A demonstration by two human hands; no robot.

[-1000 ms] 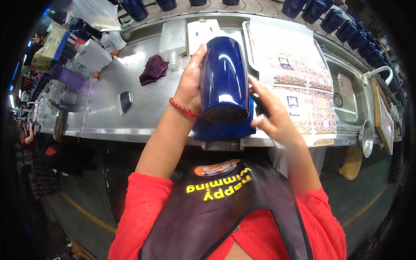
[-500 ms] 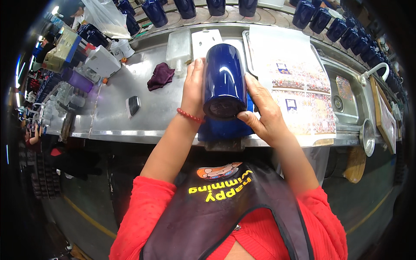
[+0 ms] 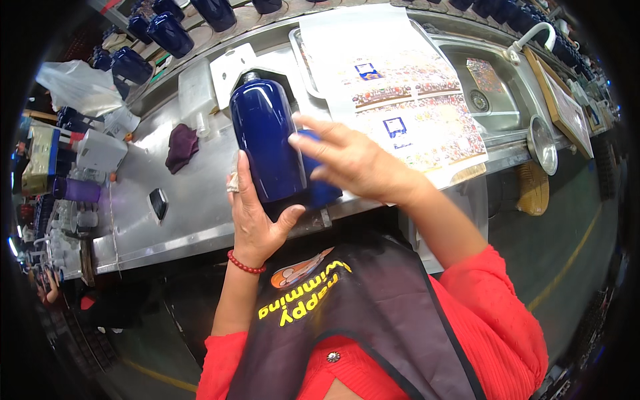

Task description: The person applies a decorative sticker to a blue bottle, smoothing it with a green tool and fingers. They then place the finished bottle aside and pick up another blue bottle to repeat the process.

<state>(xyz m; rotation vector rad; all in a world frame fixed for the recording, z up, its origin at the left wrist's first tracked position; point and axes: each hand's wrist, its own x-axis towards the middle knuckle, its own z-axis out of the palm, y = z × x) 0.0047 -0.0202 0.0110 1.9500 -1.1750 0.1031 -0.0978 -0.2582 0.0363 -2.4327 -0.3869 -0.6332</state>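
Note:
My left hand (image 3: 257, 217) grips the lower end of a glossy dark blue bottle (image 3: 267, 137), its narrow neck pointing away from me over the steel counter (image 3: 193, 200). The fingers of my right hand (image 3: 353, 163) press a blue cloth (image 3: 320, 190) against the bottle's right side. A red bead bracelet (image 3: 245, 265) circles my left wrist. The bottle's underside is hidden by my left palm.
A printed sheet of colourful pictures (image 3: 400, 100) lies on a tray to the right. Beyond it is a sink (image 3: 480, 87) with a white tap (image 3: 530, 37). A maroon rag (image 3: 180, 147) and small boxes (image 3: 100, 150) lie left. Several dark blue bottles (image 3: 167, 30) line the back shelf.
The bottle has swung from base-toward-me to lying lengthwise with its neck away. My left hand shifted from its side to its lower end. My right hand now rubs the cloth on its side.

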